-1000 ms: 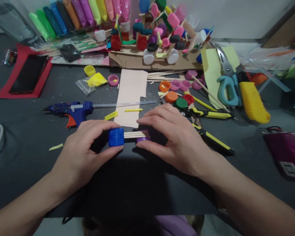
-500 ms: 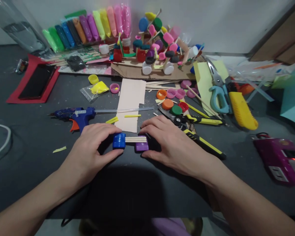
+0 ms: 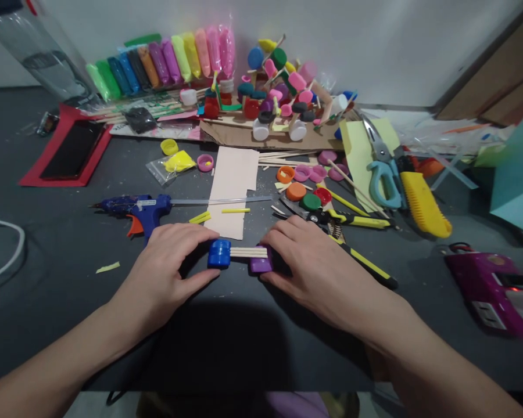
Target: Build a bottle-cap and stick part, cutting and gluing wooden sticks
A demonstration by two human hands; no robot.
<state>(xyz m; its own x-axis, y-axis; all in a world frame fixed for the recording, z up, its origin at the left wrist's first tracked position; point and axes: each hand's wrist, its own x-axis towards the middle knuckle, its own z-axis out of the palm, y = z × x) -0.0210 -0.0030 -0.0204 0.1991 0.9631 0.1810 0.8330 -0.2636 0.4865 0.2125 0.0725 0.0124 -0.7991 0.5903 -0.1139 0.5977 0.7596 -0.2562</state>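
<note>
A small piece lies on the dark table (image 3: 192,348), made of blue caps (image 3: 219,254) at the left, a purple cap (image 3: 260,265) at the right and several short pale sticks (image 3: 244,252) bridging them. My left hand (image 3: 169,261) has its thumb and fingers at the near and far edges of the blue caps. My right hand (image 3: 300,255) curls around the purple cap in the same way, its fingers partly hiding the right end. Just beyond the piece is a strip of pale card (image 3: 232,174) with a yellow stick (image 3: 235,211) on it.
A blue glue gun (image 3: 150,209) lies left; yellow-black pliers (image 3: 361,220), loose caps (image 3: 310,201), scissors (image 3: 386,180) and a yellow-handled tool (image 3: 425,203) lie right. Clay packs (image 3: 169,61), a bottle (image 3: 47,58) and cap models (image 3: 283,93) stand behind. A purple device (image 3: 483,284) sits far right.
The piece and both hands have shifted slightly to the right, against the card and glue gun. The whole view has moved a little, too. Both hands keep their grasp.
</note>
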